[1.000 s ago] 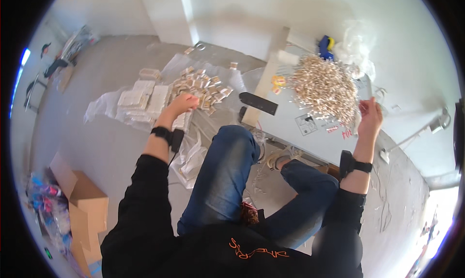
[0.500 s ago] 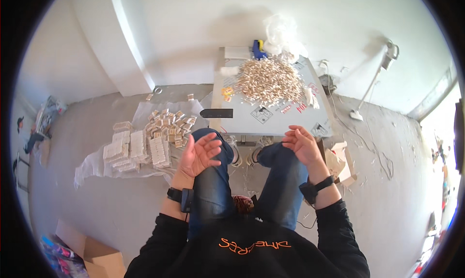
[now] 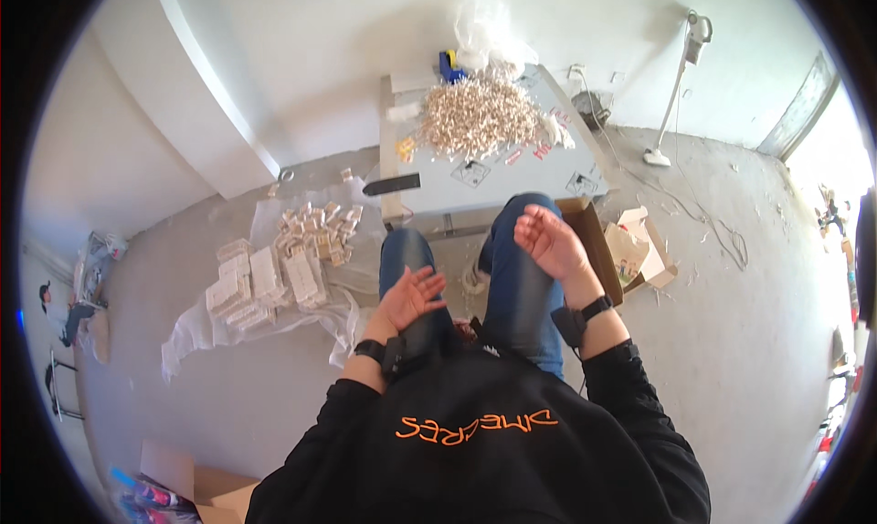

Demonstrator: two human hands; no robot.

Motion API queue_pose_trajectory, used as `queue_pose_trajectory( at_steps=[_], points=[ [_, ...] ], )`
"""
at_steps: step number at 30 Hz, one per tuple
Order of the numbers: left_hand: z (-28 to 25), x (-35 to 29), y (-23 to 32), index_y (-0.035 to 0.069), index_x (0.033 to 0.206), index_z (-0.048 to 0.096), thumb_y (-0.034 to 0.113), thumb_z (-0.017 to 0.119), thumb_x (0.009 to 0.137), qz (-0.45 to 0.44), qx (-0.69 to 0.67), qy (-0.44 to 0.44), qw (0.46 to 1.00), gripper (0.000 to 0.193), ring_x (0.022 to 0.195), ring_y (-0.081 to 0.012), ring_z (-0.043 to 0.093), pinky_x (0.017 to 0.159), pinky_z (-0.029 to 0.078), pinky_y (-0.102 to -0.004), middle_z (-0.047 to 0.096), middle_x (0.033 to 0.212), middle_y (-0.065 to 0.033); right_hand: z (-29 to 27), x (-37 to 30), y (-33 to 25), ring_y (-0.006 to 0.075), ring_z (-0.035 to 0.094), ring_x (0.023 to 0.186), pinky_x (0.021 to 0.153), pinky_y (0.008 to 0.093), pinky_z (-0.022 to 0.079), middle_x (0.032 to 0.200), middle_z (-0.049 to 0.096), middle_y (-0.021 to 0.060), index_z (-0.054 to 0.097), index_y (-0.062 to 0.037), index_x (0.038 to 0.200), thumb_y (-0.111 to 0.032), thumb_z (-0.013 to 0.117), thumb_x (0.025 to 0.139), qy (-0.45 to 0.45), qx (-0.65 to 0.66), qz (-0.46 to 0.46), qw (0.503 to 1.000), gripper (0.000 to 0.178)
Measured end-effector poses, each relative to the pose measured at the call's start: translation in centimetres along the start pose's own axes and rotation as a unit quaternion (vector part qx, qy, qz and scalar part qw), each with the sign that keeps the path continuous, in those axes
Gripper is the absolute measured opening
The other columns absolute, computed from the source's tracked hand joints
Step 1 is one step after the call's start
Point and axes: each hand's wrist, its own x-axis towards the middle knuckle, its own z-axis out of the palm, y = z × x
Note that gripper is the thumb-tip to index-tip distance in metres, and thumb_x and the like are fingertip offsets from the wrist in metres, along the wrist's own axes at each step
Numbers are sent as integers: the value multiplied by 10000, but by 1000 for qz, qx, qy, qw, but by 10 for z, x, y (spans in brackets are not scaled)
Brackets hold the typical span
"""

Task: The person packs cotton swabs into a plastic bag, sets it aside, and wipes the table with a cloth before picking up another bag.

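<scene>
My left hand (image 3: 413, 298) is palm up over my left knee, fingers spread, with nothing in it. Above my right thigh, my right hand (image 3: 553, 242) is also turned palm up, its fingers loosely apart and holding nothing. Both hands are short of the low table (image 3: 493, 190) in front of me. A large heap of small thin sticks with pale ends, like cotton swabs (image 3: 480, 117), covers the table's middle. Near its front left edge lies a flat black strip (image 3: 392, 184). A blue and yellow tape dispenser (image 3: 449, 67) stands at the back.
Left on the floor, plastic sheeting (image 3: 187, 335) bears stacked white packs (image 3: 265, 275) and a pile of small packs (image 3: 317, 229). Right of the table are open cardboard boxes (image 3: 650, 250), a cable (image 3: 703, 218) and a stick vacuum (image 3: 676, 90). At far left a person (image 3: 78, 316) is seen.
My view has tilted and shifted. My left hand has lowered toward my left knee, while my right hand stays raised over the right thigh. Both remain empty.
</scene>
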Motion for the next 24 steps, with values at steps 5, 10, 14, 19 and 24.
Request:
queue_pose_trajectory(
  at_steps=[5,10,14,19,24],
  points=[
    [-1,9,8,58,1257,411,443,323,947,-87,-24,34,995,502,1188,-312,461,946,375,-586,474,1272,-183,-46,-1,30,273,611,949,879,401,481,1012,621,145,517,-7,1097,-176,443,942,79,-1,61,995,242],
    [-8,15,17,80,1279,389,449,334,944,-113,-58,45,991,502,1186,-328,466,917,392,-601,443,1306,-199,-103,-8,68,282,615,939,860,427,489,989,628,137,526,-34,1067,-190,483,923,164,12,125,978,216],
    [-17,30,26,101,1309,356,460,328,940,-180,-140,44,973,515,1208,-357,434,911,370,-637,414,1320,-221,-113,9,62,293,618,921,845,440,497,987,621,153,507,-45,1084,-190,449,940,217,66,187,956,212],
    [-28,49,45,133,1374,298,521,368,899,-262,-279,56,922,617,1288,-373,317,936,315,-660,280,1407,-232,-127,23,51,303,629,881,816,439,509,981,619,169,488,-56,1115,-201,398,962,262,91,258,926,229],
    [-14,69,77,123,1384,279,538,425,871,-285,-373,95,878,676,1308,-366,280,943,319,-649,252,1420,-232,-127,47,21,328,626,891,779,438,520,999,616,185,463,-65,1163,-239,349,979,349,166,264,884,278]
  ],
)
